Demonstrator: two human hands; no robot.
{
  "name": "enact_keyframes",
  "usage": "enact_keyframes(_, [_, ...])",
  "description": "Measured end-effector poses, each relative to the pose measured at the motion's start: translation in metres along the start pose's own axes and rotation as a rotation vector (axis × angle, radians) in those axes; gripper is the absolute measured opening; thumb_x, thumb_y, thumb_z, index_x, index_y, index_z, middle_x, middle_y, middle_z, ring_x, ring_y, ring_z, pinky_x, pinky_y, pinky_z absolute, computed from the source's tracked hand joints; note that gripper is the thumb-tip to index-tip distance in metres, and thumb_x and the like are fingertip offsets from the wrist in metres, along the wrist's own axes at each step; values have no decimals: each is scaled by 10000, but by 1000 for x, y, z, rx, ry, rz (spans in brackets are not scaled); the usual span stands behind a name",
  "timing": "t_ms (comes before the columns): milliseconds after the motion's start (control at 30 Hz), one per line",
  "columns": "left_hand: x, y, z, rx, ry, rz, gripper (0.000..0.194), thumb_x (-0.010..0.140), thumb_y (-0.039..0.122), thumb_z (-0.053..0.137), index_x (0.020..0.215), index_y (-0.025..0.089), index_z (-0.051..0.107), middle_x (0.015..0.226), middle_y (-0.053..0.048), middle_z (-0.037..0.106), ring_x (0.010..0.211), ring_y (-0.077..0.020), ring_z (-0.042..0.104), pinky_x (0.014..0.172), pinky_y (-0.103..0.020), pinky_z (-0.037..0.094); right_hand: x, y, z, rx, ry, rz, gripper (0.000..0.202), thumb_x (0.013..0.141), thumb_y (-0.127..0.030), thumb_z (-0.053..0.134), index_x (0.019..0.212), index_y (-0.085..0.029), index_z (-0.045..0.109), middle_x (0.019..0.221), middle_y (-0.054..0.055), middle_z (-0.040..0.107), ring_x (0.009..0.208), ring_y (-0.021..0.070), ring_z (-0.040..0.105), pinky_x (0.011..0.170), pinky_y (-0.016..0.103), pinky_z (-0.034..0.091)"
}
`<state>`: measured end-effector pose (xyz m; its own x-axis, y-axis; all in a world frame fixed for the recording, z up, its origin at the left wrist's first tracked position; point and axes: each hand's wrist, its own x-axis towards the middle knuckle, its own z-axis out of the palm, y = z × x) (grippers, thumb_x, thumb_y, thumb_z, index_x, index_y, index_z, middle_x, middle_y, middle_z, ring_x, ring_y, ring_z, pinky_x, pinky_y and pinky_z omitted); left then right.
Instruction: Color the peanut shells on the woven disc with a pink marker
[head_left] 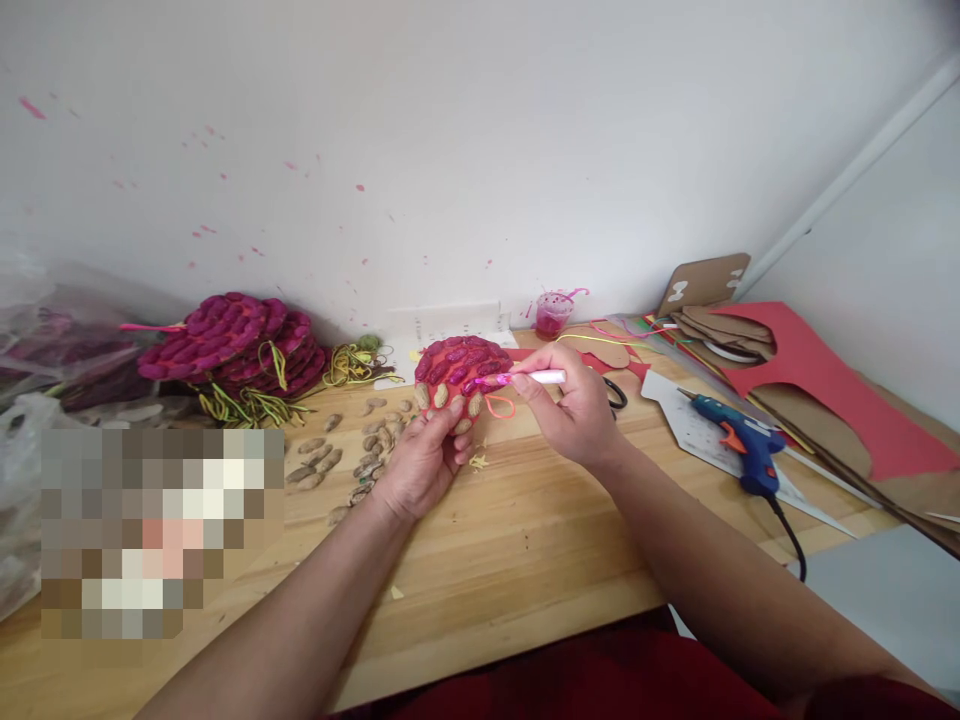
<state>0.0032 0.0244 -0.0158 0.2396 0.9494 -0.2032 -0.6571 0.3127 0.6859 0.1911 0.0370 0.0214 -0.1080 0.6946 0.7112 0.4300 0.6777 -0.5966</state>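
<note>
My left hand (427, 455) grips the lower edge of a red cutout covered with peanuts (463, 360), holding it tilted above the table. Its upper peanuts are painted magenta, while several along the bottom are bare tan shell. My right hand (570, 405) is closed around a white-handled paintbrush (541, 377). The brush's magenta tip touches a peanut near the cutout's lower middle. An orange loop of cord (501, 406) sticks out at the cutout's right side.
Loose peanuts (367, 465) lie left of my left hand. Painted peanut pieces (232, 345) are stacked behind them. A cup of magenta paint (553, 315) stands by the wall. At right are a blue glue gun (739, 435), its cord, red sheet (832, 390) and cardboard (705, 280).
</note>
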Motion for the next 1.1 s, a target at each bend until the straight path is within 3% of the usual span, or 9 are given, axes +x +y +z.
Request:
enact_keyframes(167, [0,0,0,12,-3,3,444,677,299,968,805,170,563,645,62,500,529,-54,437,445,-156,342,0,0,-1,9,-62,-23,55,979,-271,657,936,-238,660,899,37,735,882,209,677,816,384,530])
enact_keyframes(300, [-1,0,1,18,4,5,457,678,310,972,800,169,555,644,62,496,532,-52,435,446,-154,345,0,0,-1,6,-17,-16,54,979,-271,655,939,-236,654,918,43,734,891,211,677,821,389,529])
enact_keyframes(467, [-1,0,0,42,-16,4,472,679,340,971,801,175,546,648,63,490,537,-55,435,445,-153,348,0,-2,0,16,-68,-33,53,983,-263,656,939,-234,663,896,34,732,878,201,673,811,374,526])
enact_keyframes(600, [0,-1,-2,52,-27,13,457,707,341,955,797,177,538,655,61,487,540,-53,434,448,-151,351,0,-1,0,-1,-13,-13,49,980,-260,659,940,-233,656,924,43,740,896,209,680,823,382,527])
enact_keyframes(767, [1,-1,-1,53,-30,16,463,696,342,962,815,177,546,652,66,482,538,-52,430,444,-150,351,0,1,0,12,-59,-22,47,984,-269,654,951,-237,662,908,37,743,885,210,681,821,383,529])
enact_keyframes(933, [0,-1,-1,57,-29,14,465,689,337,964,804,178,542,664,64,499,541,-47,427,446,-145,347,0,2,0,5,5,-1,46,977,-261,665,939,-236,658,920,39,739,892,211,680,836,392,525])
enact_keyframes(1100, [0,-1,-2,59,-37,21,456,701,336,958,803,175,544,659,67,487,540,-48,433,448,-151,350,0,1,1,25,-49,11,41,981,-262,657,951,-235,660,929,36,744,895,207,684,830,382,524])
